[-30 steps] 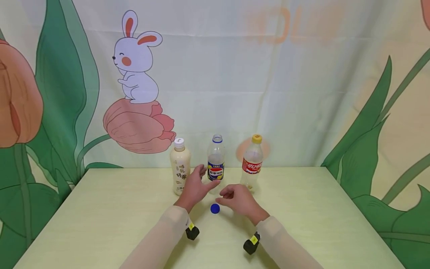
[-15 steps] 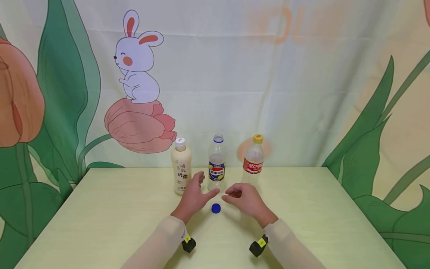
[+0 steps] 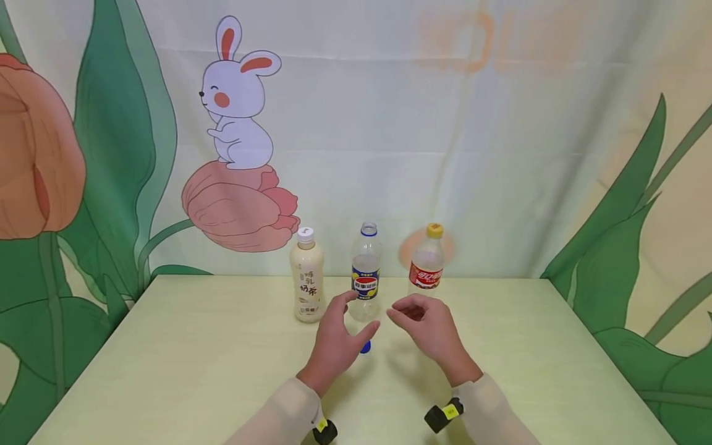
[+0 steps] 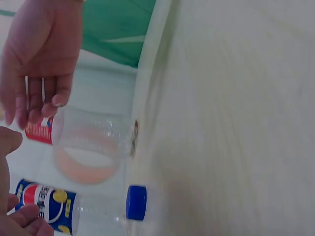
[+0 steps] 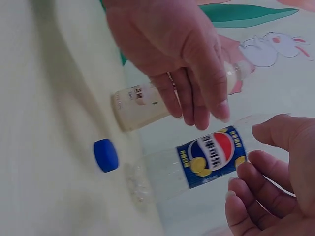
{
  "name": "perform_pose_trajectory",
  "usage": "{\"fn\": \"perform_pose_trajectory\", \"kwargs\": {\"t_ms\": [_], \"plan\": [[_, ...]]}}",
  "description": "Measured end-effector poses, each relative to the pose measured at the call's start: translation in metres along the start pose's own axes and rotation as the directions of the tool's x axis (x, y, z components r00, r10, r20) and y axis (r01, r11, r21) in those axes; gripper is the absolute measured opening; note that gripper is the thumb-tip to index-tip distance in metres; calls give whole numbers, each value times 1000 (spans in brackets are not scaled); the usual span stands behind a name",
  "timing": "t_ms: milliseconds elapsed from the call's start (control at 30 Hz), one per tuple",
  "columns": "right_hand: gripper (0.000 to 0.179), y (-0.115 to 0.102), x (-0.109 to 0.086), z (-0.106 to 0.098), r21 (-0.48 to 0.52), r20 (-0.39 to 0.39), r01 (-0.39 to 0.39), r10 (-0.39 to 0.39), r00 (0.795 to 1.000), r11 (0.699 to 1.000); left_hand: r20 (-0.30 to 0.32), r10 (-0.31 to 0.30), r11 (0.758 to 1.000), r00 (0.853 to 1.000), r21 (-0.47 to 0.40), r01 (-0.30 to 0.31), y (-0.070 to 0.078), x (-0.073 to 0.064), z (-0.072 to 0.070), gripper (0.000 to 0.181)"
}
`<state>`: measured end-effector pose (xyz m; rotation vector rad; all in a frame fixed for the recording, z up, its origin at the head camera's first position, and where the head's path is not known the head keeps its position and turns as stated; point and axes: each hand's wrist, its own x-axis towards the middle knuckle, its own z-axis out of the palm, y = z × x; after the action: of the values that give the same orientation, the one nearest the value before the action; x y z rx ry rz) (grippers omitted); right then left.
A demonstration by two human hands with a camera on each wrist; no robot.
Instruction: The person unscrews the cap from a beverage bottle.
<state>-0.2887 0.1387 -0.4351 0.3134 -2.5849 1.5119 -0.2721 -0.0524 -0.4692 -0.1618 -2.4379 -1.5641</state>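
Note:
In the head view my left hand (image 3: 337, 343) hovers with spread, bent fingers in front of the uncapped clear cola bottle (image 3: 366, 254) with a blue label. My right hand (image 3: 432, 330) is raised to its right, fingers loosely curved. Nothing is held in either hand. On the table just before the bottle lies a blue bottle cap (image 3: 365, 348), partly covered by my left thumb; the right wrist view shows the whole cap (image 5: 106, 155). The blue-labelled bottle (image 5: 211, 157) stands upright, with an open mouth.
A milk tea bottle (image 3: 308, 281) with a white cap stands left of the middle bottle. To the right is a red-labelled cola bottle (image 3: 426, 275) with a yellow cap, its lower part behind my right hand. A printed curtain (image 3: 356, 123) hangs behind the table (image 3: 211, 346).
Both hands have drawn back a little toward me, and the right hand has moved right, away from the cap. My left thumb now overlaps the cap. The view has shifted slightly; the bottles stand as before.

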Motion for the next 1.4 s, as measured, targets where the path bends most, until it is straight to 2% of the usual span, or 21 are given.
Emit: {"fn": "perform_pose_trajectory", "kwargs": {"t_ms": [133, 267, 400, 567, 767, 1000, 1233, 1400], "plan": [[18, -11, -5, -12, 28, -78, 5, -3, 997, 1000, 26, 68, 998, 997, -8, -68, 9, -8, 9, 68], [20, -20, -5, -24, 53, -172, 45, -36, 984, 998, 53, 138, 990, 989, -18, -138, 17, -9, 19, 65], [22, -25, -1, -34, 89, -284, 111, -81, 955, 990, 67, 179, 983, 982, -41, -177, 24, -5, 29, 64], [22, -26, 8, -42, 101, -402, 186, -131, 906, 977, 69, 215, 975, 974, -78, -210, 28, 6, 42, 61], [28, -30, 24, -50, 95, -502, 237, -159, 850, 967, 54, 227, 969, 972, -109, -220, 34, 21, 55, 61], [35, -30, 44, -53, 115, -581, 265, -151, 799, 958, 57, 166, 981, 984, -108, -160, 44, 37, 71, 61], [45, -28, 62, -49, 123, -598, 254, -133, 790, 959, 28, 114, 991, 993, -74, -112, 45, 48, 80, 67], [52, -26, 70, -51, 147, -579, 189, -70, 812, 971, 7, 93, 994, 996, -57, -93, 46, 55, 88, 74]]}}
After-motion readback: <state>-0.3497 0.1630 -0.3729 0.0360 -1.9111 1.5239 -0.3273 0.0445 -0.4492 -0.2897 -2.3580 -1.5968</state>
